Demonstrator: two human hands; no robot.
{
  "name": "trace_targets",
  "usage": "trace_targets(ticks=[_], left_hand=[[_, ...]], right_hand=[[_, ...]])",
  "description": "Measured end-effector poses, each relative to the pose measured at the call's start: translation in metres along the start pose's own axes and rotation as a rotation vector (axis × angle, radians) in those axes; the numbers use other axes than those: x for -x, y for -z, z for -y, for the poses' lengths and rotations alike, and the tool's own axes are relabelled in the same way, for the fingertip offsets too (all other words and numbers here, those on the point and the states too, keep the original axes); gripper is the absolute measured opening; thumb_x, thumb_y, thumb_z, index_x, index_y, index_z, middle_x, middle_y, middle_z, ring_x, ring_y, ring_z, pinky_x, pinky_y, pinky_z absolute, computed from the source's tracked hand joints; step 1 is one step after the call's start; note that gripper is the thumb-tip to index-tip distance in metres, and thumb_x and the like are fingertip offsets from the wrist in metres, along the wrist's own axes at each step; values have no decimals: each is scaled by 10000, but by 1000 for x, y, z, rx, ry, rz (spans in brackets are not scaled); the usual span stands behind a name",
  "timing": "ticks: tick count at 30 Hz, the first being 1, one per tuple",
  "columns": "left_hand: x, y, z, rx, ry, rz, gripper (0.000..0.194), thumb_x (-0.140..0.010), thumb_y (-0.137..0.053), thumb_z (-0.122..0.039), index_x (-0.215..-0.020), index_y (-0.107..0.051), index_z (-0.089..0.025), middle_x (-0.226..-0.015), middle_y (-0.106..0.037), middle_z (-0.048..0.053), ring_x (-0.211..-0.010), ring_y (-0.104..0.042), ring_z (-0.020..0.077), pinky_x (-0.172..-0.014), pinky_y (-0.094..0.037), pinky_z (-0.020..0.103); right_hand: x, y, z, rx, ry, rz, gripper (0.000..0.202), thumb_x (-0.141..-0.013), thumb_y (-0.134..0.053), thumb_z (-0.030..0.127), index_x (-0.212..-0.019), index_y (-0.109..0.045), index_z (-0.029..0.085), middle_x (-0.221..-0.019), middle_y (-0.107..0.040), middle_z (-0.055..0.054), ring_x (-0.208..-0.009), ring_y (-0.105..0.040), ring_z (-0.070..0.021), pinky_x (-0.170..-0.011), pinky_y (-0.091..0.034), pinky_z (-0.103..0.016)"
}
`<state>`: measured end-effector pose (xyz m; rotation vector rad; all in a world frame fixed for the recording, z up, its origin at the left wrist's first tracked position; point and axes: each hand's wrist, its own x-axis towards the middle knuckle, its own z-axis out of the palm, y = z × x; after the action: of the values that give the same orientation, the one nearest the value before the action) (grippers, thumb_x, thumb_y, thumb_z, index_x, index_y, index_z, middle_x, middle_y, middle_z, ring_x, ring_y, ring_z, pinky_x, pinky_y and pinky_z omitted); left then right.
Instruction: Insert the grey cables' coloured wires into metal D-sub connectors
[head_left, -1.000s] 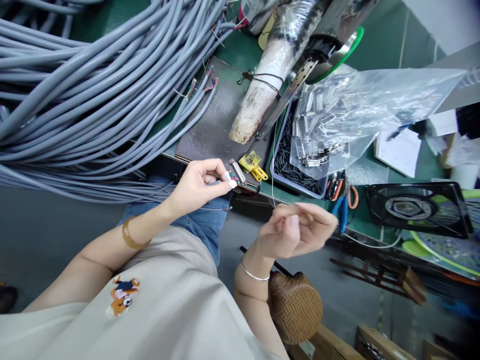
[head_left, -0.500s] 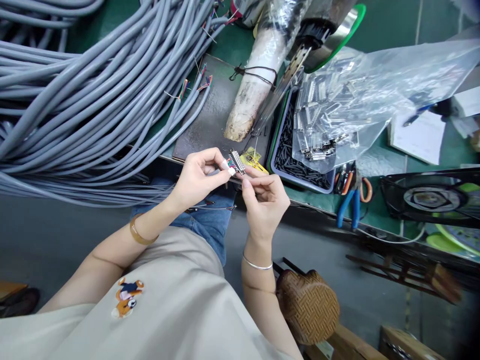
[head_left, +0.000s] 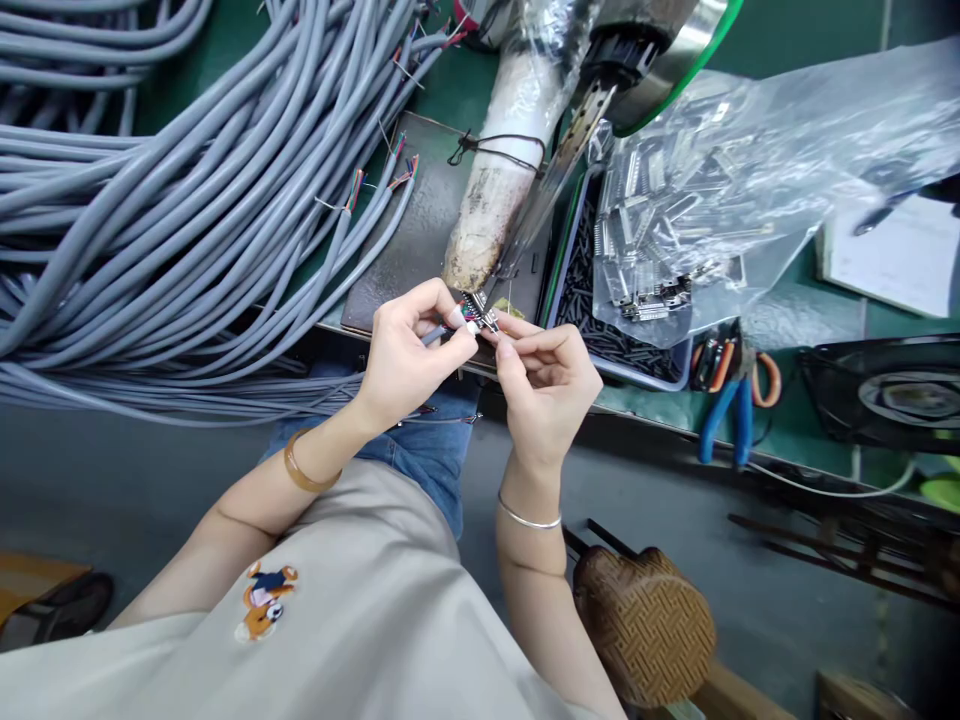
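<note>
Between thumb and fingers, my left hand (head_left: 411, 350) pinches the end of a grey cable with coloured wires, close against a small metal connector (head_left: 477, 303). From the other side, my right hand (head_left: 546, 385) has thumb and index finger closed on a small metal piece (head_left: 491, 322) at the connector. Just beyond the fingertips is the brown-stained tip of a white wrapped tube (head_left: 469, 245). A dark plate (head_left: 427, 215) lies under the tube on the table edge. Fine contact between wires and connector is hidden by the fingers.
Many grey cables (head_left: 225, 200) cover the left side. On the right are a bin of small black sleeves (head_left: 626, 350), a plastic bag of metal parts (head_left: 675, 200), blue-handled pliers (head_left: 727, 405) and a black fan (head_left: 892, 395). A woven stool (head_left: 652, 630) stands below.
Both hands have shifted slightly right in the view. The connector has turned and now sits nearer the tube tip, with more of the grey cable end showing at my left hand.
</note>
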<state>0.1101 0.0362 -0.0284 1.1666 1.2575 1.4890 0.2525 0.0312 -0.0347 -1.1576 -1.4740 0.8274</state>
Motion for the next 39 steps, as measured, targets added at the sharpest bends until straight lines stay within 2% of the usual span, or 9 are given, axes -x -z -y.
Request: trace_targets(ticks=[9,16,25,32,39], left_hand=[[3,-7,-6,-17,22,-109,188,-732,-678,-123,-684,-508,-185,-664,-518,-36,-617,-486,67,-559,-415,179],[3,-6,-8,-30,37,-100,203,-740,-707,-161,-694,-511,-186,-661,-523,-39,-602,-486,63,-551,-417,179],[5,-6,-4,-6,62,-79,195,-731,-692,-107,-685,-516,-177,-657,-521,-48,-588,-465,52,-547,-398,174],[5,-6,-8,-61,28,-104,181,-749,-706,-137,-705,-535,-179,-657,-526,-48,-568,-452,49,-529,-382,177],[5,-6,-9,-44,25,-102,160,-758,-693,-144,-702,-547,-178,-656,-540,-42,-590,-483,59,-551,-413,177]], right_hand=[[-8,0,8,32,25,7,111,-874,-702,203,-820,-605,211,-1113,-802,-65,-935,-796,-197,-813,-678,-315],[-12,1,12,127,61,20,60,-882,-704,204,-842,-663,221,-1035,-810,-33,-1019,-782,-209,-803,-676,-318],[-13,3,7,130,79,43,102,-881,-716,206,-812,-643,222,-994,-808,-12,-957,-788,-181,-781,-666,-281],[-16,1,13,241,166,13,62,-884,-732,210,-832,-701,224,-994,-806,-14,-917,-788,-190,-767,-666,-307],[-18,0,16,352,327,10,73,-911,-710,184,-864,-729,236,-980,-810,-3,-918,-789,-194,-829,-658,-322]])
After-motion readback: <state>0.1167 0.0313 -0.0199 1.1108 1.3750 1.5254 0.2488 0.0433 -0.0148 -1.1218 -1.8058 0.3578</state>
